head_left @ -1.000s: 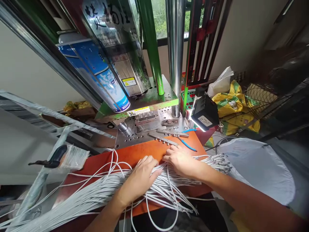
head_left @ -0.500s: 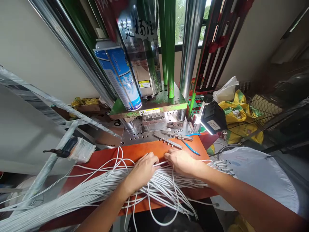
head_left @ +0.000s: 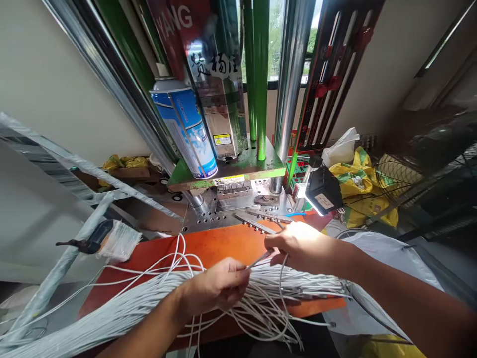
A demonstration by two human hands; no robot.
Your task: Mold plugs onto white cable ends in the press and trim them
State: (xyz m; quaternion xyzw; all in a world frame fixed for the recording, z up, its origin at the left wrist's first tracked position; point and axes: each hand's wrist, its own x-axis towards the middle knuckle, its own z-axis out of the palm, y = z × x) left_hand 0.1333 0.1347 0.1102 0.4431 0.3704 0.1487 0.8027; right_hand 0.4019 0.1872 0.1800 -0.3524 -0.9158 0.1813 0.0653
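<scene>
One thin cable (head_left: 260, 259) runs between our left hand (head_left: 225, 281) and right hand (head_left: 298, 248); each grip is pinched on it, over the orange counter (head_left: 219, 243). Under our hands we have the white cable bundle (head_left: 141, 298), running from near left to the counter's right side. Two metal bars (head_left: 255, 223) lie just beyond our right hand. Far side: spray can (head_left: 186, 132) on a green plate (head_left: 242, 166), lit lamp (head_left: 324, 191) to the right.

Harsh glare from lamp (head_left: 323, 190) on right hand (head_left: 296, 247), right edge dim
</scene>
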